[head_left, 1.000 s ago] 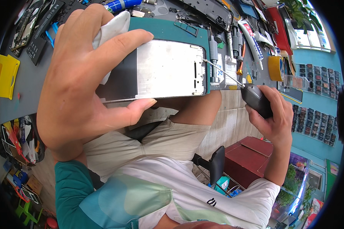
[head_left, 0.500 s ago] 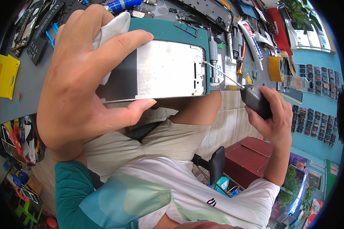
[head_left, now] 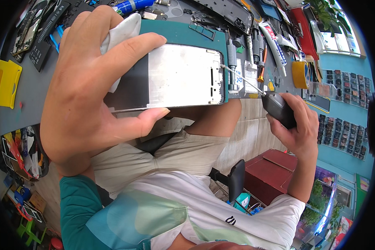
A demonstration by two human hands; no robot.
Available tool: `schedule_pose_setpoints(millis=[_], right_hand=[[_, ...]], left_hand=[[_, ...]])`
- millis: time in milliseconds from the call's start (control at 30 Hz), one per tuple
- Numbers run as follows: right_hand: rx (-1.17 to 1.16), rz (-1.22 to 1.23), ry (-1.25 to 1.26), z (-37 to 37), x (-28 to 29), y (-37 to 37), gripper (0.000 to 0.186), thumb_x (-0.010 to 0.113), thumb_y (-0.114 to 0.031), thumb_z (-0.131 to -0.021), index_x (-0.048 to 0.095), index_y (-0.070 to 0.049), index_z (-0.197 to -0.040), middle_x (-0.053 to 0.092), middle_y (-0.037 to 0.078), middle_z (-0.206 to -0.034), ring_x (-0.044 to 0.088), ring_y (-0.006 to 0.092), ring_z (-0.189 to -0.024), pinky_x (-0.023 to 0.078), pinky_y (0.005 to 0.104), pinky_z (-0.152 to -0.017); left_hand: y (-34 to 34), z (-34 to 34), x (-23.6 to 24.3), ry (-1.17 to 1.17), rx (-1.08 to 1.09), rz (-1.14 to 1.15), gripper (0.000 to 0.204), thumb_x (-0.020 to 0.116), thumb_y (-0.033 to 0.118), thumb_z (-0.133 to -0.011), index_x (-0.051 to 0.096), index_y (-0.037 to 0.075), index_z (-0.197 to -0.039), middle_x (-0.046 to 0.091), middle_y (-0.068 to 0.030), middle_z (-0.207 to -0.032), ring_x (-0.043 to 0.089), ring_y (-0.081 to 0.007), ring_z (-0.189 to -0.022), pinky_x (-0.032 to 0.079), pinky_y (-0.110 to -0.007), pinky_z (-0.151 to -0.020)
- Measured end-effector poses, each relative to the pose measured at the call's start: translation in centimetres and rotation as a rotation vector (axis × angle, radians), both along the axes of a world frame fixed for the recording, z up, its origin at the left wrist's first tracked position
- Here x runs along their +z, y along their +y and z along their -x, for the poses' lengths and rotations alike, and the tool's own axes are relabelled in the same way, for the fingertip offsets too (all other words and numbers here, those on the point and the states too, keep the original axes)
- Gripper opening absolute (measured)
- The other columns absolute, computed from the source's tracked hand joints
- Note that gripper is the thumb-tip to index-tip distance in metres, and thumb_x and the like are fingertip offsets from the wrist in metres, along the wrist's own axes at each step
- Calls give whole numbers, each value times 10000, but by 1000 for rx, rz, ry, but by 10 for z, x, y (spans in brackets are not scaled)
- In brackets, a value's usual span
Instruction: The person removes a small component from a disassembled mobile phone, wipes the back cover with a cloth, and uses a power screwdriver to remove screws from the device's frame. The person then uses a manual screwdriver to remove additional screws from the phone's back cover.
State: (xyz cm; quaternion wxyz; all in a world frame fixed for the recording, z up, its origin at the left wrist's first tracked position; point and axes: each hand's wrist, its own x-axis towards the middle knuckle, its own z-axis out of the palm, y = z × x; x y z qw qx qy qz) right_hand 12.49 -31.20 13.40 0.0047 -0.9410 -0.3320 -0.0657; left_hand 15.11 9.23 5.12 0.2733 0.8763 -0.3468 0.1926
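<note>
My left hand (head_left: 83,91) is closed on a phone body (head_left: 183,75), gripping its long edges between thumb and fingers, with a crumpled white cloth (head_left: 125,31) tucked among the fingers. The phone has a shiny silver plate and a dark left part, and lies over a teal mat (head_left: 175,31). My right hand (head_left: 300,125) is wrapped round a black handled tool (head_left: 279,107). Its thin metal shaft runs up-left to the phone's right end; whether the tip touches it is hard to tell.
The workbench (head_left: 21,116) holds a yellow plastic piece (head_left: 6,83), several screwdrivers, a white tube (head_left: 273,48), yellow tape (head_left: 300,75) and phone parts. A maroon box (head_left: 266,171) stands below at the right, beside a black armrest (head_left: 236,179).
</note>
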Motion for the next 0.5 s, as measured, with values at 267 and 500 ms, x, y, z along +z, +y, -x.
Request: schedule_pose_setpoints(millis=[267, 500], right_hand=[[5, -8, 3, -3, -1, -2, 526, 915, -130, -785, 683, -21, -1245, 720, 129, -921, 707, 285, -693, 560, 381, -591], [11, 10, -53, -3, 0, -6, 526, 908, -105, -770, 695, -13, -1241, 732, 137, -913, 720, 288, -693, 568, 378, -600]], left_hand=[[2, -2, 0, -7, -22, -16, 852, 908, 362, -557, 764, 50, -1337, 541, -173, -1125, 548, -357, -1047, 470, -441, -903], [0, 0, 0, 3, -14, 0, 854, 910, 351, -557, 761, 39, -1338, 540, -176, -1134, 553, -362, -1046, 478, -436, -902]])
